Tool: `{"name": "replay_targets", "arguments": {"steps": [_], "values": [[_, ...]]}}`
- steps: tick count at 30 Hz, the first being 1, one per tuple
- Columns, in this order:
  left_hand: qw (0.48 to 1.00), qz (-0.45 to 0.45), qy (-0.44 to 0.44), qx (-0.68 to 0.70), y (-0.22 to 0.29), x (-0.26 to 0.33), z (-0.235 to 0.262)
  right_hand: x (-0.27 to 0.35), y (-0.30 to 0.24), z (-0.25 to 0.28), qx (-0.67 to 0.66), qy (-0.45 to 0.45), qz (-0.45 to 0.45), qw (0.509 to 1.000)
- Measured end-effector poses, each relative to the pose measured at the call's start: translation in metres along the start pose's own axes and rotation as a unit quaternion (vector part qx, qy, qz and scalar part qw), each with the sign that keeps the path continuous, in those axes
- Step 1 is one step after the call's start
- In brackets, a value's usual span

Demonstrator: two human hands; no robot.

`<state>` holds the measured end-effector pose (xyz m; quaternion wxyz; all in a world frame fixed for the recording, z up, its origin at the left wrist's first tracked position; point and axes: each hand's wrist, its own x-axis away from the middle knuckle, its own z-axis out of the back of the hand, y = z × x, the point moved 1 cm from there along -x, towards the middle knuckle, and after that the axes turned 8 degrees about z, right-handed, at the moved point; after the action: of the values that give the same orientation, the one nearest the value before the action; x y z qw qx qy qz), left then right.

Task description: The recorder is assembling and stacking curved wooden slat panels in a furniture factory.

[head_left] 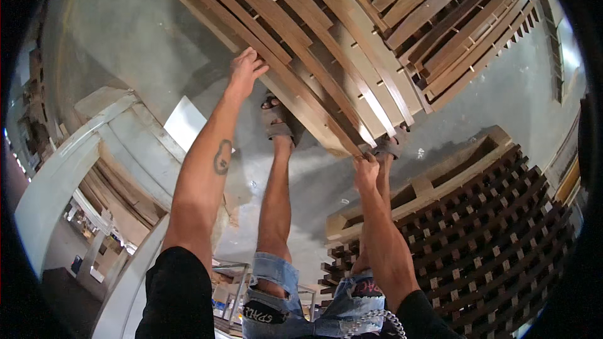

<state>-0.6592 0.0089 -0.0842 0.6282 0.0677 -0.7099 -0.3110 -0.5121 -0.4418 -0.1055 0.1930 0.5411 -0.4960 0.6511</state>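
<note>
A long brown wooden slat lies along the near edge of a pale board. The curled fingers of my left hand are at this slat's side, partway along it. My right hand is closed around the slat's near right end, and its fingertips are partly hidden. Beyond it, several more brown slats lie side by side on the board, with small light spacer pieces between them.
Further right stands a stack of curved-looking slats. At lower right is a large pile of dark crossed slats, beside a pale wooden frame. A light-coloured cabinet-like structure stands at left. A white sheet lies near my left forearm.
</note>
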Motion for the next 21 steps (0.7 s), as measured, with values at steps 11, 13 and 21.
{"name": "replay_targets", "arguments": {"steps": [11, 13, 21], "values": [[1.0, 0.006, -0.012, 0.027, 0.01, -0.003, -0.006, -0.027, 0.063, -0.007, -0.106, -0.02, -0.052, 0.993], [1.0, 0.005, -0.003, 0.029, 0.009, -0.002, -0.013, -0.027, 0.063, -0.002, -0.097, 0.007, -0.059, 0.994], [1.0, 0.017, 0.013, 0.015, 0.014, -0.004, -0.003, 0.001, -0.004, -0.043, -0.143, 0.051, -0.09, 0.984]]}}
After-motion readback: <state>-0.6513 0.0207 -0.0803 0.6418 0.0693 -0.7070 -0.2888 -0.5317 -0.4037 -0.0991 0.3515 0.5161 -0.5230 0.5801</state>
